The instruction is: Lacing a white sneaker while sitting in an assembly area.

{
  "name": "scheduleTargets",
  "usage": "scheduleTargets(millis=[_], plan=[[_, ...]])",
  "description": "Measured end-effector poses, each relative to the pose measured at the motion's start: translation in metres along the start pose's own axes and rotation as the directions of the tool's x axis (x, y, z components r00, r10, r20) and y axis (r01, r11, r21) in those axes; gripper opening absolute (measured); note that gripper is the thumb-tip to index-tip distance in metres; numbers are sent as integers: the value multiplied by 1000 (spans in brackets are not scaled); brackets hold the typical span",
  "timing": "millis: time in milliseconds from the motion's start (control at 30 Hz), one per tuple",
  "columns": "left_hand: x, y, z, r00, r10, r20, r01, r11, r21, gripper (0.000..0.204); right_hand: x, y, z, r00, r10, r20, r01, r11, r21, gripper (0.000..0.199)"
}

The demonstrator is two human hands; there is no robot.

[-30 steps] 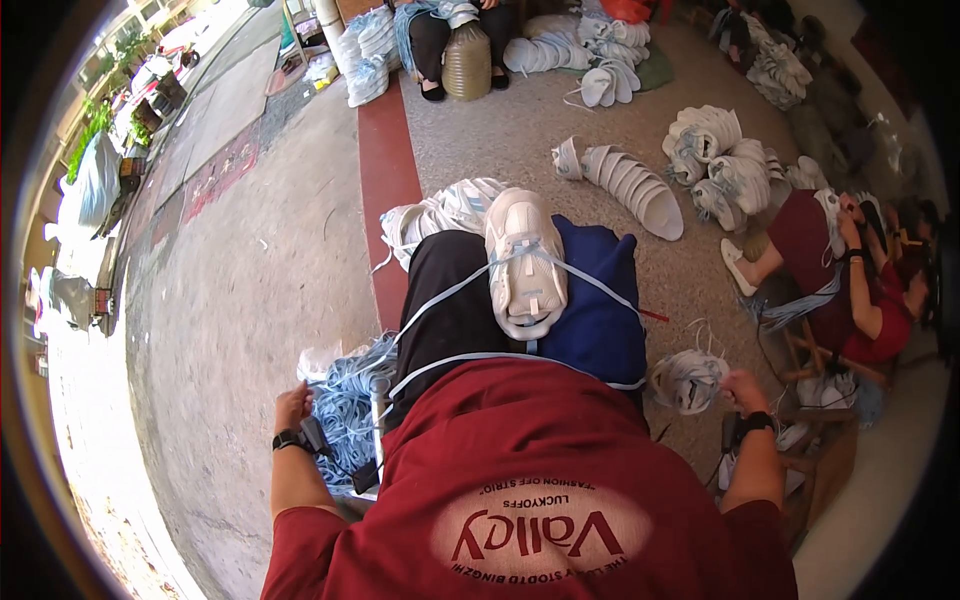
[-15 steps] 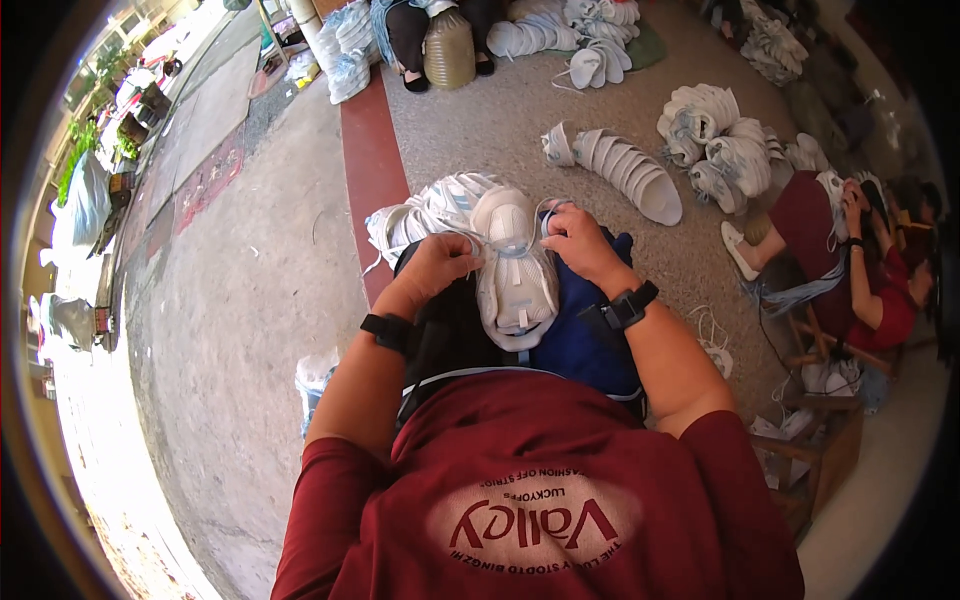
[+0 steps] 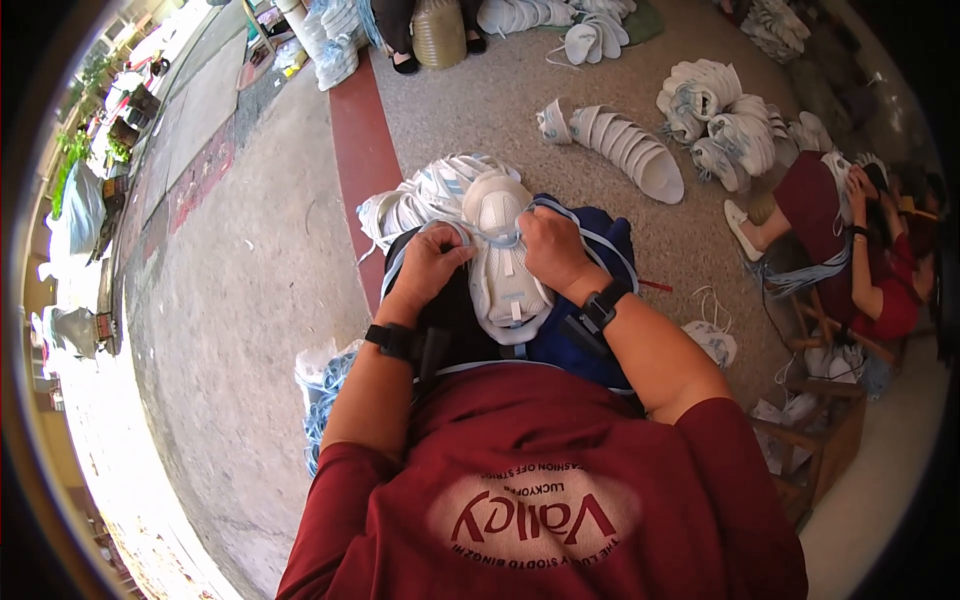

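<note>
A white shoe upper (image 3: pixel 508 290) lies across my lap, its toe pointing away from me. My left hand (image 3: pixel 438 262) is at the left side of its opening, thumb and fingers pinched on a light blue shoelace. From the other side, my right hand (image 3: pixel 550 248) closes its fingers on the shoelace (image 3: pixel 612 246), close over the tongue area. The lace's loose length curves over the blue cloth on my right thigh. Just beyond the upper rests a pile of white uppers (image 3: pixel 425 195). My fingers partly hide the eyelets.
Nested white uppers (image 3: pixel 625 160) lie on the floor ahead, with more heaps (image 3: pixel 720 120) to the right. A seated person (image 3: pixel 820 220) works with a shoe at far right, beside a wooden stool (image 3: pixel 825 440). Blue laces in a bag (image 3: pixel 325 395) hang by my left elbow.
My right hand has moved left, in over the upper. A long stretch of blue lace now arcs across my right thigh. My left hand stays pinched near the same edge.
</note>
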State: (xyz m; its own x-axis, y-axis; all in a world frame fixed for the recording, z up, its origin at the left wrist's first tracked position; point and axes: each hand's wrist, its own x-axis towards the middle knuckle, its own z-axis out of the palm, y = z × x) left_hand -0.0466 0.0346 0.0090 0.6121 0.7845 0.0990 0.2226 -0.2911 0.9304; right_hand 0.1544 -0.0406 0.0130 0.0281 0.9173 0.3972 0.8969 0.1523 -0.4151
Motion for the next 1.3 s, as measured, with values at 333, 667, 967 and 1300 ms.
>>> scheduleTargets(millis=[333, 667, 967, 1300], plan=[[-13, 12, 5, 975, -196, -100, 165, 952, -258, 14, -10, -4, 6, 987, 158, -15, -158, 986, -50, 10], [-3, 10, 18, 951, -297, -85, 207, 816, -540, 6, -13, -17, -7, 983, 103, 150, -95, 994, -61, 7], [-2, 4, 39, 948, -239, -209, 139, 904, -405, 12, -23, -8, 1, 980, 122, -156, -107, 989, 101, 3], [-2, 20, 40, 928, -92, -361, 193, 948, 254, 17, -11, -38, -7, 979, -201, -44, 205, 964, 168, 5]])
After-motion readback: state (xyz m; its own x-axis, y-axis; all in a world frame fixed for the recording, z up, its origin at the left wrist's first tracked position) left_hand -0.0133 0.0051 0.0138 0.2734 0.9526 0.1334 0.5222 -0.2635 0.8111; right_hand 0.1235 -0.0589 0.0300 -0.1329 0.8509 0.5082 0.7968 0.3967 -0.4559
